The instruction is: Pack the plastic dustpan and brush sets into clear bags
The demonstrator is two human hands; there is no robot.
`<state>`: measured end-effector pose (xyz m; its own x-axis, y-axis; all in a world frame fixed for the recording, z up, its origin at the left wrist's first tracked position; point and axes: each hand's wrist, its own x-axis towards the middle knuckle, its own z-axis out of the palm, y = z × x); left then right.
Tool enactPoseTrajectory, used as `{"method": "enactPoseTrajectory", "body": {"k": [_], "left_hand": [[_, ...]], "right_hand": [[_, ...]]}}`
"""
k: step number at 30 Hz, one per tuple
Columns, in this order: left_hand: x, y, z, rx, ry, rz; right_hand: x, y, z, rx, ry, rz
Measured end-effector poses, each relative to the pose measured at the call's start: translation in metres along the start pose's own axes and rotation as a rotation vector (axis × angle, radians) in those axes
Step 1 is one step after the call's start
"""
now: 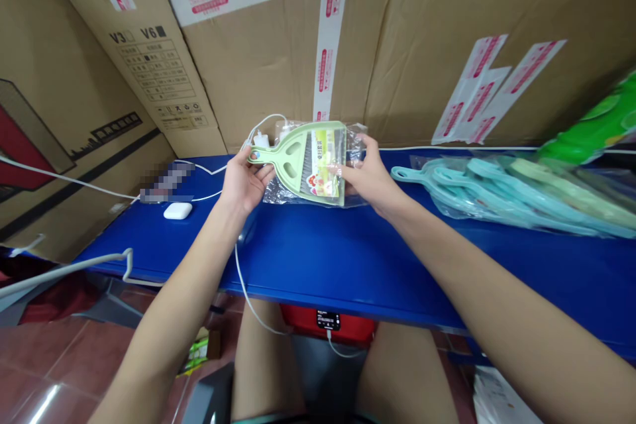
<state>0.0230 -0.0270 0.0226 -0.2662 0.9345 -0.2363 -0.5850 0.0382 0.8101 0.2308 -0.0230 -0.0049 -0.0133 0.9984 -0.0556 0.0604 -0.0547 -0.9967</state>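
A light green dustpan point(285, 156) with a small brush nested in it is in front of me, wrapped in a clear plastic bag point(278, 195). A printed label card point(325, 162) lies across its wide end. My left hand point(244, 180) grips the handle end, thumb at the hanging hole and fingers curled beneath. On the other side, my right hand point(365, 172) pinches the wide edge and the bag, its thumb over the label and its other fingers partly hidden behind. To the right, several bagged dustpans point(477, 189) in turquoise and green are piled on the blue shelf point(318, 245).
Large cardboard boxes point(278, 66) stand behind and to the left. A white earbud case point(177, 211) and white cables point(246, 285) lie at left. A green package point(596, 119) rests at the back right. Below the shelf is a phone point(328, 320) on something red.
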Motion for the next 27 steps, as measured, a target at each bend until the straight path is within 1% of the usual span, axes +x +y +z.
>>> {"method": "enactPoseTrajectory", "body": {"k": [4, 10, 17, 20, 23, 27], "left_hand": [[-0.001, -0.001, 0.001, -0.006, 0.007, -0.013], [0.000, -0.001, 0.001, -0.025, 0.040, -0.018], [0.001, -0.001, 0.000, -0.034, 0.035, -0.029], [0.000, -0.001, 0.001, -0.034, 0.047, -0.032], [-0.002, -0.001, 0.002, -0.018, 0.054, -0.040], [-0.002, -0.001, 0.002, -0.004, 0.061, -0.040]], "right_hand": [[-0.002, -0.002, 0.000, 0.005, -0.019, 0.023], [-0.003, -0.004, -0.004, 0.095, -0.074, 0.051], [0.005, 0.001, -0.016, 0.110, -0.194, 0.067], [0.005, 0.002, -0.017, 0.148, -0.235, 0.095], [0.001, -0.002, -0.012, 0.180, -0.230, 0.140], [-0.002, -0.006, -0.008, 0.211, -0.182, 0.194]]}}
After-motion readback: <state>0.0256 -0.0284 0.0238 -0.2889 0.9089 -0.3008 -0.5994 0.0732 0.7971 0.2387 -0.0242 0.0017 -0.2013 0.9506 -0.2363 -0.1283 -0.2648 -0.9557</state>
